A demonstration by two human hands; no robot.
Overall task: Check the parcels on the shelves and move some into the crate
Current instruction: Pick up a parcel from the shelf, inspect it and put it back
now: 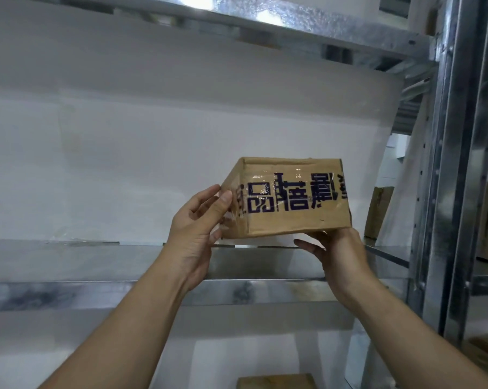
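White back wall [110, 153], plain and faintly smudged, filling the left and centre of the view; galvanised steel upright [447, 175] with a row of small holes, standing at the right; indistinct pale box-like shapes [396, 148] showing through the gap just left of the upright.

Even, fairly bright white light comes from above, and two hot spots glare on the metal shelf [265, 26] overhead. Clear tape [265, 192] on the box [293, 220] glints. Shadows stay soft. The wide lens tilts the upright post [447, 164] at right, and the edges look blurred.
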